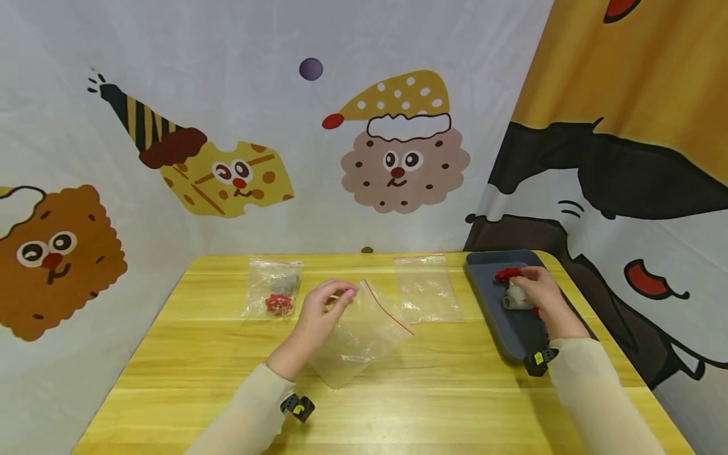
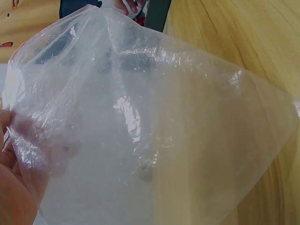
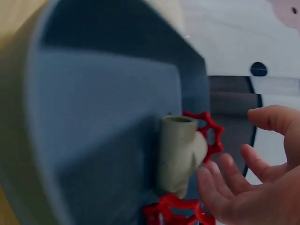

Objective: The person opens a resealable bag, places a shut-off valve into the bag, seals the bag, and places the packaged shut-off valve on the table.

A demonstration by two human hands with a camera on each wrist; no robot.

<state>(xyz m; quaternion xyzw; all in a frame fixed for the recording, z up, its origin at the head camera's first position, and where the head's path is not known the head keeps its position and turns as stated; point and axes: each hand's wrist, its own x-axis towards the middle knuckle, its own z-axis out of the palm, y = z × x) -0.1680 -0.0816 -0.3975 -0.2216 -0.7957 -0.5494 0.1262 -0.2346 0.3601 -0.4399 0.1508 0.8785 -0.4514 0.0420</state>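
My left hand [image 1: 315, 316] pinches an empty clear zip bag [image 1: 364, 347] with a red seal strip near one edge; the bag hangs tilted over the table and fills most of the left wrist view. Over the grey tray [image 1: 496, 332] on the right is my right hand [image 1: 543, 294], its fingers spread and loosely bent. Close by those fingers lies a pale grey valve [image 3: 176, 154] with a red handwheel [image 3: 214, 136]. A second red handwheel [image 3: 176, 211] shows beside it in the right wrist view, partly cut off by the frame.
At the back left of the wooden table [image 1: 227, 392] lies a zip bag [image 1: 256, 284] containing a grey valve and a red handwheel [image 1: 279, 304]. Another flat clear bag [image 1: 428, 291] lies at the back, left of the tray. A printed curtain [image 1: 318, 234] hangs behind the table.
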